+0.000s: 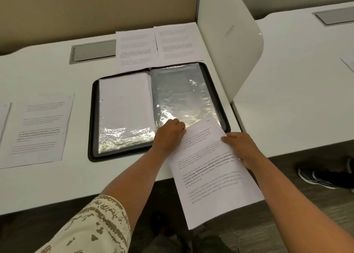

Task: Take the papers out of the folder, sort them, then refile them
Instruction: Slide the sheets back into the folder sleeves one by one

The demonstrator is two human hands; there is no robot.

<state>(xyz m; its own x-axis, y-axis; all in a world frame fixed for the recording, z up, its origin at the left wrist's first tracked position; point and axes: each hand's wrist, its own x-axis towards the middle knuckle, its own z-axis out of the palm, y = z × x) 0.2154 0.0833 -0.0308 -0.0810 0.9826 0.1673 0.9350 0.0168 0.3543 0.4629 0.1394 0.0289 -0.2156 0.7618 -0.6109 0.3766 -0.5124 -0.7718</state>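
A black zip folder (92, 118) lies open on the white desk, with clear plastic sleeves on both sides. The left sleeve (124, 103) holds a white sheet; the right sleeve (182, 94) looks see-through and bare. My left hand (169, 133) pinches the bottom edge of the right sleeve. My right hand (241, 147) grips a printed sheet (214, 176) by its right edge. The sheet's top corner lies at the sleeve's lower opening; the rest hangs past the desk's front edge.
Two printed sheets (134, 50) (176, 42) lie behind the folder. Another sheet (42, 130) lies at the left, with one more (3, 118) at the frame's edge. A white divider panel (229, 51) stands right of the folder. A shoe (321, 174) is on the floor.
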